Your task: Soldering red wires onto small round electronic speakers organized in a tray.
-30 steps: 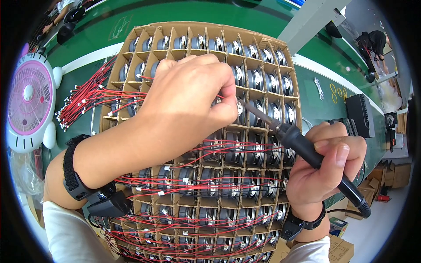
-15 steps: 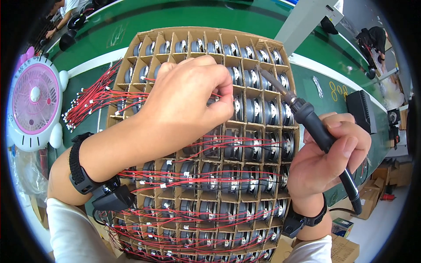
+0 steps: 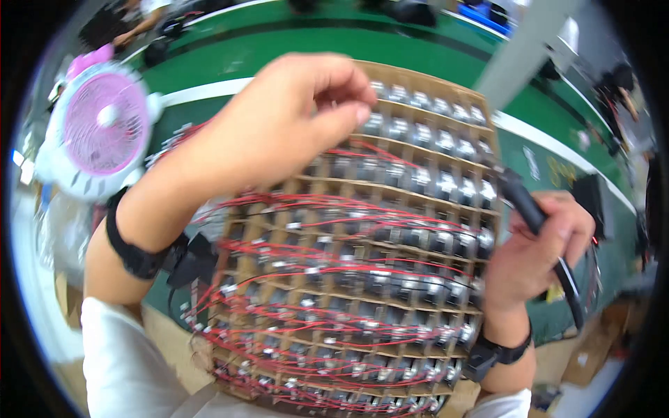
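My right hand (image 3: 533, 254) grips the dark handle of a soldering iron (image 3: 527, 207) beside the right edge of a divided cardboard box (image 3: 425, 75). Its tip end points up and to the left, blurred near the box's edge. Small round speakers (image 3: 444, 185) with dark backs and silvery frames sit upright in the box's compartments. Red and black wires (image 3: 348, 202) with white connectors lie across the rows. Over the far left part of the box hovers my left hand (image 3: 300, 104), thumb and fingers apart. I see nothing held there, though motion smears it. It hides the compartments beneath.
A pink and white fan (image 3: 104, 129) stands at the left. Behind the box runs a green workbench (image 3: 230, 59), with a grey post (image 3: 533, 52) at the back right. A black box-shaped device (image 3: 592, 198) sits at the right. Another person's arm (image 3: 139, 28) shows at the far left.
My left hand has lifted up and away from the speakers, its thumb and fingers parting. The view has shifted, and the soldering iron has moved farther from the speakers, toward the box's right edge.
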Demonstrator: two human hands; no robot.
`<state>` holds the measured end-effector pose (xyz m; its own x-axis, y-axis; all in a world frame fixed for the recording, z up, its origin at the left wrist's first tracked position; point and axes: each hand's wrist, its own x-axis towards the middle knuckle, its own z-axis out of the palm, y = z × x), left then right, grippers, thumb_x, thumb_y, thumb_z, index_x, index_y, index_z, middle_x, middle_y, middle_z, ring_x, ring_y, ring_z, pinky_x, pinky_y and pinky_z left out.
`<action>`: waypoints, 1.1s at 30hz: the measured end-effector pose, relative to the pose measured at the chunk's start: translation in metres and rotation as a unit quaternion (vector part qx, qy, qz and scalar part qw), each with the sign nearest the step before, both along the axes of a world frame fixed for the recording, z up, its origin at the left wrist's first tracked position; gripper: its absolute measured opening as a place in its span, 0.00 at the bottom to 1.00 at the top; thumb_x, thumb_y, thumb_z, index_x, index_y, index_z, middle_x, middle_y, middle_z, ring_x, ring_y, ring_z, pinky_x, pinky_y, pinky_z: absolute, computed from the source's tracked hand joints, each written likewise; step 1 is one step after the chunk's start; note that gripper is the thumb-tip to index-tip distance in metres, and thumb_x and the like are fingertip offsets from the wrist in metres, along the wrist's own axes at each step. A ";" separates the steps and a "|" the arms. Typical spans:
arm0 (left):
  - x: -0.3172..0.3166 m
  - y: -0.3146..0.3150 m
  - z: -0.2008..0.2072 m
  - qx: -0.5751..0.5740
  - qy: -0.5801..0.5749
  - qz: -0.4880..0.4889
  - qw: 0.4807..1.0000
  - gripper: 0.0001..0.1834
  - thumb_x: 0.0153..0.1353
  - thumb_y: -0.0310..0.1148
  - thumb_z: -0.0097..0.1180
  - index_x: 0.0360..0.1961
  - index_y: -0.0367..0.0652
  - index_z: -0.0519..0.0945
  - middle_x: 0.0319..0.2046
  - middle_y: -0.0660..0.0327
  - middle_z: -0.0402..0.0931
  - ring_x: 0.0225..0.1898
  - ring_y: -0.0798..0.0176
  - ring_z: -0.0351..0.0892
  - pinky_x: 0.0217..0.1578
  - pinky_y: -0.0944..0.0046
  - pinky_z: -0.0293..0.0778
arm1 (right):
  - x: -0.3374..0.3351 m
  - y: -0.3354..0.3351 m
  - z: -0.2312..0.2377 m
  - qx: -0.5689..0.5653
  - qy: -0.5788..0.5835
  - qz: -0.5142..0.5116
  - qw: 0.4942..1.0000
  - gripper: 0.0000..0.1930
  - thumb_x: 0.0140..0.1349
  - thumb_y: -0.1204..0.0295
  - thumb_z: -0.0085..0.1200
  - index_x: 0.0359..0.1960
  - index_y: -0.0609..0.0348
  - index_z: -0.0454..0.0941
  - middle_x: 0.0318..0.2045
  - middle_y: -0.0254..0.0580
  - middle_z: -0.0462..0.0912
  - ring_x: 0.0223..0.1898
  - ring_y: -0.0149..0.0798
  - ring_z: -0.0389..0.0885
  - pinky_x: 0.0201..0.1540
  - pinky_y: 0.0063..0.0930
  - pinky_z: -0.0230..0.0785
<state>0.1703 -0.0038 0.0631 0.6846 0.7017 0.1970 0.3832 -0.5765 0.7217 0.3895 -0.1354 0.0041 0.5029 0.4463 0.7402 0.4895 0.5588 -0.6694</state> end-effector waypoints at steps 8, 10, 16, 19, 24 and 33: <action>-0.147 0.014 -0.016 -0.030 0.098 0.194 0.976 0.05 0.59 0.28 0.56 0.30 0.37 0.77 0.25 0.67 0.74 0.27 0.75 0.70 0.30 0.69 0.70 | 0.009 -0.010 -0.005 -0.022 0.033 -0.006 0.999 0.11 0.70 0.65 0.35 0.38 0.60 0.65 0.29 0.42 0.67 0.26 0.28 0.61 0.29 0.22 0.56; -0.175 0.009 -0.045 -0.047 0.111 0.231 0.966 0.05 0.56 0.27 0.59 0.30 0.37 0.78 0.24 0.64 0.75 0.27 0.73 0.72 0.31 0.69 0.70 | 0.007 -0.008 -0.007 -0.012 0.034 0.018 0.999 0.11 0.71 0.66 0.36 0.37 0.61 0.65 0.31 0.42 0.69 0.26 0.28 0.63 0.30 0.21 0.57; -0.190 0.004 -0.086 0.087 0.159 0.312 0.933 0.08 0.51 0.30 0.64 0.29 0.39 0.78 0.29 0.59 0.74 0.31 0.61 0.75 0.34 0.62 0.71 | 0.007 -0.006 -0.008 -0.011 0.028 0.023 0.999 0.11 0.71 0.66 0.37 0.37 0.61 0.65 0.32 0.41 0.68 0.26 0.27 0.63 0.29 0.20 0.57; -0.192 0.000 -0.084 0.135 0.206 0.282 0.927 0.04 0.55 0.30 0.57 0.29 0.41 0.76 0.31 0.56 0.75 0.37 0.52 0.75 0.37 0.53 0.69 | 0.006 -0.004 -0.008 -0.019 0.030 0.006 0.999 0.10 0.71 0.66 0.36 0.36 0.60 0.64 0.30 0.40 0.66 0.25 0.27 0.61 0.29 0.20 0.54; -0.197 -0.018 -0.056 0.080 0.179 0.255 0.947 0.05 0.58 0.24 0.50 0.35 0.41 0.69 0.30 0.52 0.76 0.37 0.45 0.76 0.35 0.50 0.69 | 0.011 -0.011 -0.007 -0.034 0.018 -0.004 0.999 0.10 0.71 0.67 0.36 0.35 0.60 0.64 0.30 0.38 0.66 0.25 0.25 0.61 0.26 0.18 0.52; -0.209 -0.026 -0.027 0.038 -0.019 0.357 0.933 0.06 0.63 0.26 0.47 0.35 0.34 0.74 0.25 0.54 0.74 0.30 0.61 0.77 0.32 0.61 0.72 | 0.006 -0.011 -0.005 -0.044 0.025 0.014 0.999 0.07 0.70 0.69 0.35 0.36 0.59 0.63 0.31 0.36 0.65 0.25 0.23 0.61 0.26 0.16 0.54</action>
<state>-0.0389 -0.0295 0.0365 0.0387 0.9593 0.2796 0.6642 -0.2338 0.7101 0.3956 -0.1463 -0.0014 0.5250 0.5227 0.6717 0.4392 0.5097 -0.7398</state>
